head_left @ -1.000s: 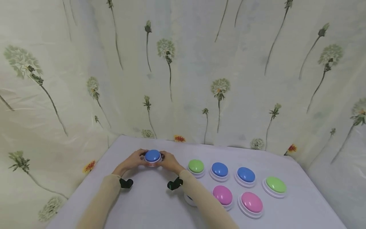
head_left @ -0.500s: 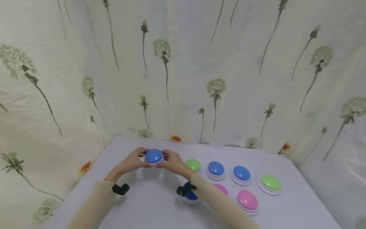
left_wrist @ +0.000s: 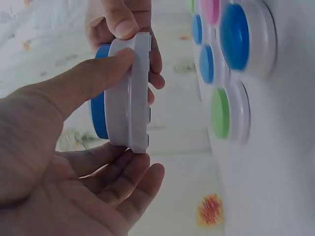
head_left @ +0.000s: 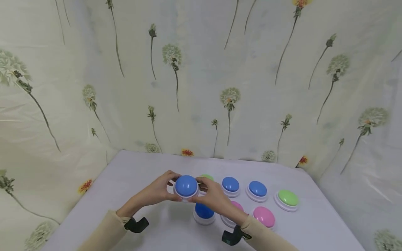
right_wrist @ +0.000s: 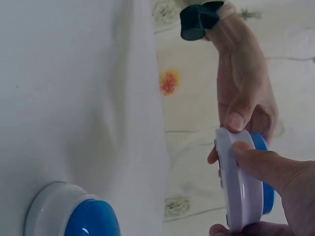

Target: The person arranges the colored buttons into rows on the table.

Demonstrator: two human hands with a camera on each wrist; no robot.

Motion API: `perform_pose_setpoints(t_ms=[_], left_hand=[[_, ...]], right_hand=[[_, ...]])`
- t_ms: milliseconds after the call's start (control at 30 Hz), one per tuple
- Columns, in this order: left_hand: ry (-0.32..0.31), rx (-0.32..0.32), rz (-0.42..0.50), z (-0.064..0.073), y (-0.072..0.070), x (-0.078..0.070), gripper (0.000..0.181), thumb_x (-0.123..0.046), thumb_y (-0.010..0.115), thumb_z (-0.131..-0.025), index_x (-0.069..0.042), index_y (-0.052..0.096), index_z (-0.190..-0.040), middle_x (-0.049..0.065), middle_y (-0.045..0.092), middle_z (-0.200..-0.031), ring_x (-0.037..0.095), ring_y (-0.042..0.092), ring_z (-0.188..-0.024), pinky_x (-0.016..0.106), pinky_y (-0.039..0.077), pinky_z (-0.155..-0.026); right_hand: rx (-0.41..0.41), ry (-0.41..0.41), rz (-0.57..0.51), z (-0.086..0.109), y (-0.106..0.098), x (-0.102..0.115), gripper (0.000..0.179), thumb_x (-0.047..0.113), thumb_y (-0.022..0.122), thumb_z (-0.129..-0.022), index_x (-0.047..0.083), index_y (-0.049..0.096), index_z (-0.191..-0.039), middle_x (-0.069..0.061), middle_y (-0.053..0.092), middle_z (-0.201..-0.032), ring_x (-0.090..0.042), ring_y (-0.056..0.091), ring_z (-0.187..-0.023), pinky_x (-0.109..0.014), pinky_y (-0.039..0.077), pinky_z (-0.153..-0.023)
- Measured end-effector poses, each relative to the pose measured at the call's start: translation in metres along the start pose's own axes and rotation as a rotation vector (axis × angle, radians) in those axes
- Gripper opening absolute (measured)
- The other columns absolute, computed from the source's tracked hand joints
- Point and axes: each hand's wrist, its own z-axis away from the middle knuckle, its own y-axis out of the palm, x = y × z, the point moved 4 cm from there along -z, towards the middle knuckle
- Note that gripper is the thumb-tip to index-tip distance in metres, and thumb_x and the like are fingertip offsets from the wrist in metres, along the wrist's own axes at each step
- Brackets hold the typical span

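In the head view a blue-domed push button [head_left: 186, 185] with a white base is held above the table, blue side up. My left hand [head_left: 157, 191] grips its left side and my right hand [head_left: 215, 198] its right. The left wrist view shows my left thumb [left_wrist: 106, 73] on the white rim and fingers under the far edge. From the right wrist, the white base [right_wrist: 238, 182] is pinched by both hands. Just below the held button in the head view stands another blue button [head_left: 204, 211]. My right hand partly covers a green button [head_left: 206, 177] and a pink one [head_left: 236, 205].
On the white table [head_left: 150, 230], two blue buttons [head_left: 230, 184] stand at the back, with a green button [head_left: 288, 197] further right. A pink button [head_left: 264, 217] sits in front of them, partly behind the right sleeve. A flower-patterned curtain [head_left: 194, 87] borders the table's back.
Both hands have lifted the blue button off the far left part of the table and carried it right and nearer to me. The head view has turned slightly right.
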Motion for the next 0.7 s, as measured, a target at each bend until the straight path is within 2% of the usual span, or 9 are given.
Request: perform_pose_setpoints(t_ms=[167,233,333,467,600,700], left_hand=[[0.039,0.052,0.027,0.003,0.021,-0.03,0.067,-0.029,0.084,-0.074,-0.008,0.055,-0.131,0.0,0.051,-0.118,0.017,0.051,-0.112,0.044,0.047,-0.097],[0.037,0.051,0.014,0.004,0.031,-0.04,0.068,-0.03,0.084,-0.073,-0.009,0.055,-0.13,-0.001,0.051,-0.115,0.016,0.052,-0.109,0.038,0.049,-0.094],[0.05,0.042,-0.007,0.007,0.048,-0.055,0.069,-0.03,0.086,-0.071,-0.008,0.056,-0.129,0.0,0.052,-0.112,0.016,0.053,-0.106,0.037,0.051,-0.092],[0.078,0.03,-0.022,0.011,0.07,-0.073,0.07,-0.029,0.086,-0.07,-0.009,0.056,-0.129,0.0,0.053,-0.117,0.013,0.054,-0.107,0.039,0.05,-0.095],[0.095,0.027,-0.102,0.014,0.093,-0.087,0.067,-0.034,0.086,-0.07,-0.009,0.058,-0.125,-0.003,0.053,-0.115,0.007,0.054,-0.106,0.031,0.05,-0.095],[0.042,0.076,-0.152,0.014,0.112,-0.094,0.067,-0.04,0.084,-0.07,-0.011,0.059,-0.125,-0.007,0.053,-0.108,0.002,0.053,-0.1,0.024,0.052,-0.089]], right_hand=[[-0.017,0.016,-0.05,0.037,-0.021,-0.001,0.072,0.041,0.083,-0.072,0.009,0.054,-0.131,-0.01,0.061,-0.127,-0.029,0.062,-0.115,-0.043,0.052,-0.094],[-0.03,0.02,-0.055,0.051,-0.028,-0.001,0.072,0.04,0.084,-0.071,0.01,0.055,-0.13,-0.009,0.062,-0.126,-0.027,0.062,-0.115,-0.039,0.052,-0.094],[-0.066,0.018,-0.036,0.072,-0.039,-0.003,0.07,0.04,0.085,-0.069,0.013,0.057,-0.128,-0.006,0.064,-0.124,-0.025,0.063,-0.113,-0.033,0.053,-0.093],[-0.092,0.014,0.019,0.099,-0.051,-0.007,0.068,0.042,0.085,-0.069,0.019,0.058,-0.127,-0.001,0.066,-0.122,-0.019,0.064,-0.11,-0.034,0.054,-0.091],[-0.033,0.073,0.106,0.122,-0.063,-0.011,0.066,0.046,0.082,-0.071,0.024,0.057,-0.128,0.005,0.064,-0.12,-0.01,0.061,-0.103,-0.035,0.056,-0.088],[0.058,0.162,0.151,0.137,-0.07,-0.017,0.065,0.049,0.08,-0.073,0.025,0.056,-0.129,0.005,0.06,-0.119,-0.011,0.057,-0.101,-0.03,0.055,-0.084]])
